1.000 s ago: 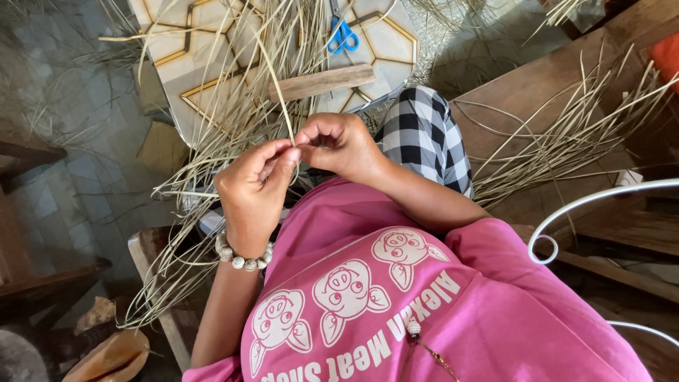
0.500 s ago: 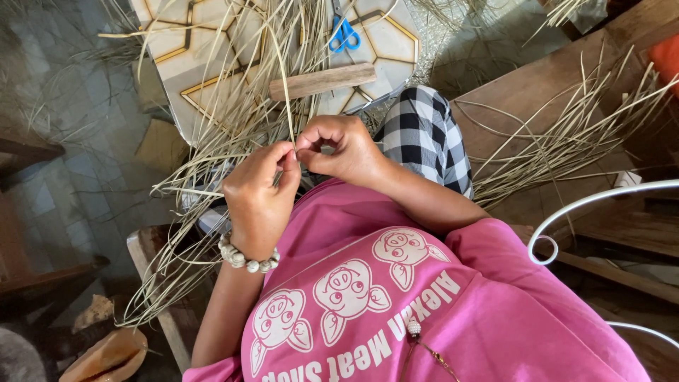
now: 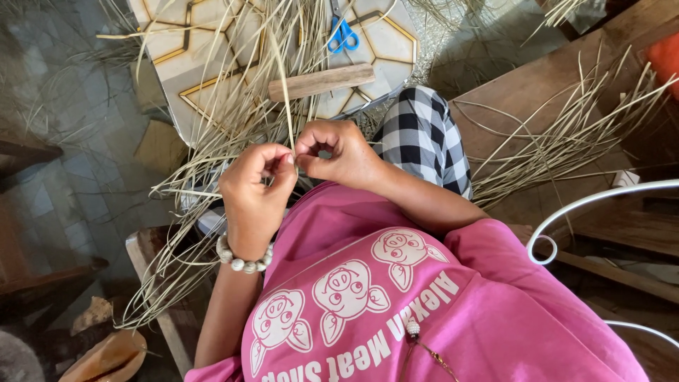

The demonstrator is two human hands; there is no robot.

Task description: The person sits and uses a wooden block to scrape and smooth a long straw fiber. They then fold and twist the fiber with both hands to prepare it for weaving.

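Pinching one long pale dry straw strip (image 3: 285,92) between thumb and fingers, left hand (image 3: 256,185) and right hand (image 3: 338,154) meet fingertip to fingertip above the lap. Their fingers hide the strip's lower end. Both wrists bend inward. It rises thin, flat, slightly curved over the patterned board (image 3: 185,56).

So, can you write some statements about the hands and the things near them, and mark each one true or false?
1. Both hands, left hand and right hand, pinch one dry straw strip. True.
2. The blue scissors are in the right hand. False: they lie on the patterned board.
3. A bead bracelet sits on the left wrist. True.
4. The wooden block stands upright on the floor. False: it lies flat on the board.
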